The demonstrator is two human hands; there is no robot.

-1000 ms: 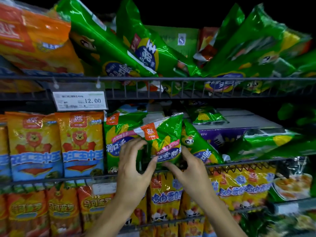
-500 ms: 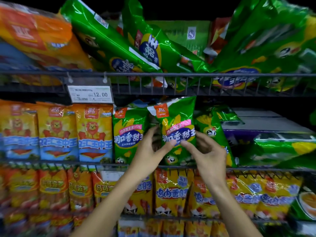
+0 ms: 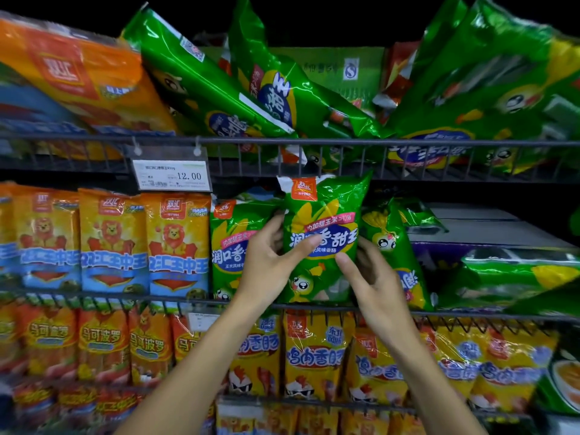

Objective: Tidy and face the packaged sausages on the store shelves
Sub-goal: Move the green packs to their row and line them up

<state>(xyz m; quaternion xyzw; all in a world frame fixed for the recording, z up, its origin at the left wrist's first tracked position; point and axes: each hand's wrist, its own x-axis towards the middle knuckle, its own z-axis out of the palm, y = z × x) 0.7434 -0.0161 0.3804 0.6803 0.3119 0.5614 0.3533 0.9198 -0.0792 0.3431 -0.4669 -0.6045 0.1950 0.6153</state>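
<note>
**Now both hands steady a green sausage pack on the middle shelf**

Closest to me, my two bare forearms rise from the bottom edge. My left hand [image 3: 270, 262] pinches the left edge of the glossy green plastic sausage pack [image 3: 323, 237], thumb across its front, fingers behind. My right hand [image 3: 373, 284] curls round the pack's lower right edge, thumb on the front. I see the pack upright, face forward, its foot behind the dark wire rail of the middle shelf [image 3: 470, 315]. Just beside it on the left stands a matching green pack [image 3: 232, 246]; on its right another green pack [image 3: 392, 246] leans. Further left stand orange lion-printed packs [image 3: 175, 243] under a white price tag [image 3: 171, 174]. Above, large green bags [image 3: 201, 86] lie tilted on the top shelf.
</note>
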